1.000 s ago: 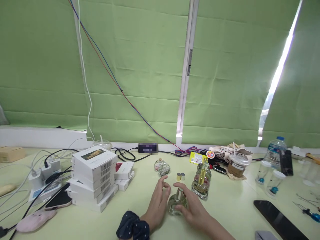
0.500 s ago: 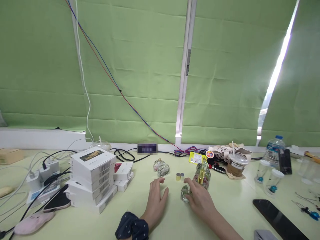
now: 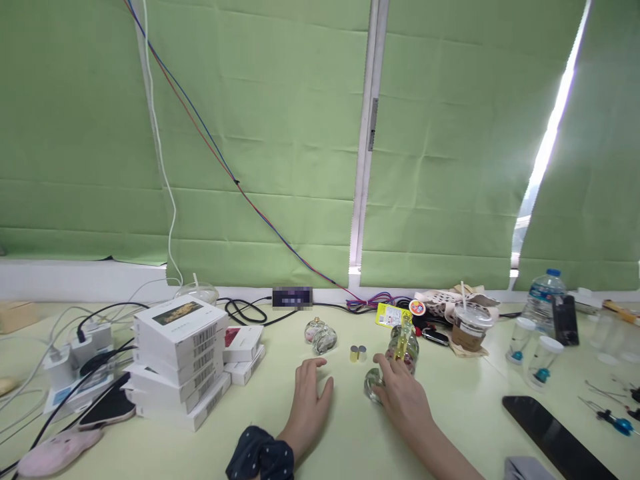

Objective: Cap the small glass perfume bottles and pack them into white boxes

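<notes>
My left hand [image 3: 309,400], with a dark dotted scrunchie [image 3: 260,455] at the wrist, rests on the pale green table with fingers apart and nothing in it. My right hand [image 3: 403,393] is at a small clear glass piece [image 3: 373,385], its thumb and fingers curved over the right side of it. Just behind that hand is a glass bottle [image 3: 410,348] with a yellow stem-like part. Two small cylinders [image 3: 357,353], gold and silver, stand between the hands, farther back. Another pair of rounded glass pieces [image 3: 321,335] lies behind my left hand.
Stacked white boxes [image 3: 180,340] stand at the left among cables and chargers. On the right are a plastic coffee cup [image 3: 470,327], lidded jars [image 3: 543,363], a water bottle [image 3: 545,293] and a black phone-like slab [image 3: 550,433]. Green blinds hang behind.
The view has shifted slightly to the right. My right hand has moved a little to the right relative to the cylinders, along with the clear glass piece. My left hand looks unchanged.
</notes>
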`<state>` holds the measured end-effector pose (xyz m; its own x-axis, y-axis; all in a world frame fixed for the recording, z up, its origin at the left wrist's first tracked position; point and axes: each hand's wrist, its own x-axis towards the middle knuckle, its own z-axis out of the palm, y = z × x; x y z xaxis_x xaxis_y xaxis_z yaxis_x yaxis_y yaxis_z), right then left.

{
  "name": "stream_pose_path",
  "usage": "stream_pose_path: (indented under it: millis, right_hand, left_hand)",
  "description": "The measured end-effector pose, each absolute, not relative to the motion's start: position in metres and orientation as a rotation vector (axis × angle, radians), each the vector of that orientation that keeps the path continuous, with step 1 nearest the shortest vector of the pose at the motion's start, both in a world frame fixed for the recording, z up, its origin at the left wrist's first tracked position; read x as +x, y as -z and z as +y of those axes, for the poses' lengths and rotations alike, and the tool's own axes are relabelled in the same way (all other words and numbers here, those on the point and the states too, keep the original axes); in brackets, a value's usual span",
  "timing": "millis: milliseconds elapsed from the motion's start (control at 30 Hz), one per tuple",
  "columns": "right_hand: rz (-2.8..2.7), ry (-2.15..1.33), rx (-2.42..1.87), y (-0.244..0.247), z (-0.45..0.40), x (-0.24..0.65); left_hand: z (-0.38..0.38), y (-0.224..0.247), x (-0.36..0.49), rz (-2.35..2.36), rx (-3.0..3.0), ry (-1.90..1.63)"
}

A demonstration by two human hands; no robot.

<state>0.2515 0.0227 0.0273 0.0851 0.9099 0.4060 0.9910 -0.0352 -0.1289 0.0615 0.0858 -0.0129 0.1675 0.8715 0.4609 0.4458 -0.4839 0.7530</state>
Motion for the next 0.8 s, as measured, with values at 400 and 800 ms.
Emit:
stream_pose_path:
  millis: [400, 800]
  right_hand:
    - [-1.783, 0.479, -1.858, -0.006, 0.032, 0.254]
    - [-1.779, 0.555, -1.967, -0.012, 0.032, 0.258]
  left_hand:
    - [0.085, 0.012, 0.062, 1.248, 1.996, -1.254]
    - [0.083, 0.010, 0.062, 1.240, 1.972, -1.238]
